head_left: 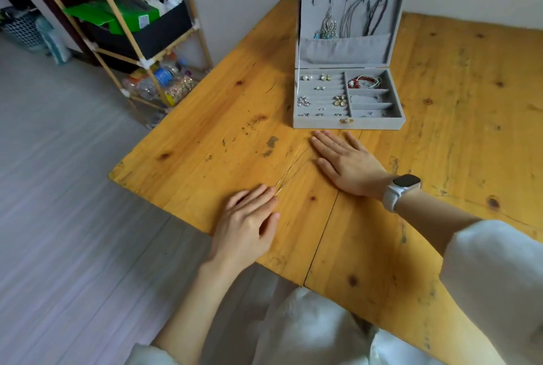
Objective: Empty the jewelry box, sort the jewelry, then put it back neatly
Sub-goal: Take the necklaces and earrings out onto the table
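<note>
Both hands flat on the worktop [440, 76] before the open box [348, 100].

The right hand [345, 163] lies spread, palm down, just short of the box; the left hand [249, 220] rests with relaxed fingers, seemingly touching a thin chain [293, 172] stretched between them. Necklaces hang in the lid, earrings fill the tray. A shelf [126, 26] stands left.

No legible text anywhere.

The open jewelry box [348, 100] stands near the counter's [205, 117] far edge, its upright lid blocking reach from behind. A thin chain [293, 169] lies between the box's front and the near edge. Bare wood stretches toward the right edge and the left corner.
</note>
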Available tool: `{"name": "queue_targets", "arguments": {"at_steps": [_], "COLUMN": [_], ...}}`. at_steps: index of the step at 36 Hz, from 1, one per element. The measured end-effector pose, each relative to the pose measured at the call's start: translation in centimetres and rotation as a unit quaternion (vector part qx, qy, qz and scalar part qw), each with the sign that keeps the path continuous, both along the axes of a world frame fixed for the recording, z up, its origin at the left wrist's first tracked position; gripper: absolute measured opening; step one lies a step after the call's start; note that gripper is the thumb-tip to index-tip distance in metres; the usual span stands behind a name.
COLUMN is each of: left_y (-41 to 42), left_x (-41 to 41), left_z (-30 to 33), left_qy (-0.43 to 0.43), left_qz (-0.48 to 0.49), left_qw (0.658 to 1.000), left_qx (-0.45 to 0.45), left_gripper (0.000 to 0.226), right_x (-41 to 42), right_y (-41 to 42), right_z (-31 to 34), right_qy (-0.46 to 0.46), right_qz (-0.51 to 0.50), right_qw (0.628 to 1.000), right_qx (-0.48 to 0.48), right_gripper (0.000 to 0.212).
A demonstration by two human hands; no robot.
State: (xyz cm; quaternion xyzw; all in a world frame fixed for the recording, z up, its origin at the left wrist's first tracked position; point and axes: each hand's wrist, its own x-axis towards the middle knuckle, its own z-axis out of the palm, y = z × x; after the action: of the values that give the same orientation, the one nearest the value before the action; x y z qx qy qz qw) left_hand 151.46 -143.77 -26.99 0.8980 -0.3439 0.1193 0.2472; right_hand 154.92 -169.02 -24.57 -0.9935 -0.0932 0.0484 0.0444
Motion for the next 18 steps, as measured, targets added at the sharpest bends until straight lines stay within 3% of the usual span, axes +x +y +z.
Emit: {"name": "queue_targets", "arguments": {"at_steps": [4, 9, 18], "left_y": [0.0, -0.6, -5.4], "left_x": [0.1, 1.2, 10.8], "left_z": [0.6, 2.4, 8.3], "left_qy": [0.026, 0.054, 0.067], "left_qz": [-0.008, -0.022, 0.033], "left_qw": [1.0, 0.998, 0.995], "left_qx": [0.003, -0.023, -0.066], "left_gripper": [0.033, 0.035, 0.042], "right_x": [0.3, 0.4, 5.4], "right_y": [-0.1, -0.4, -2.5], "right_z": [0.6, 2.2, 8.3], "right_qy": [0.013, -0.087, -0.135], "right_qz": [-0.001, -0.019, -0.095], "right_qw": [1.0, 0.993, 0.963], "right_qx": [0.012, 0.083, 0.214], "right_gripper": [0.053, 0.043, 0.031]}}
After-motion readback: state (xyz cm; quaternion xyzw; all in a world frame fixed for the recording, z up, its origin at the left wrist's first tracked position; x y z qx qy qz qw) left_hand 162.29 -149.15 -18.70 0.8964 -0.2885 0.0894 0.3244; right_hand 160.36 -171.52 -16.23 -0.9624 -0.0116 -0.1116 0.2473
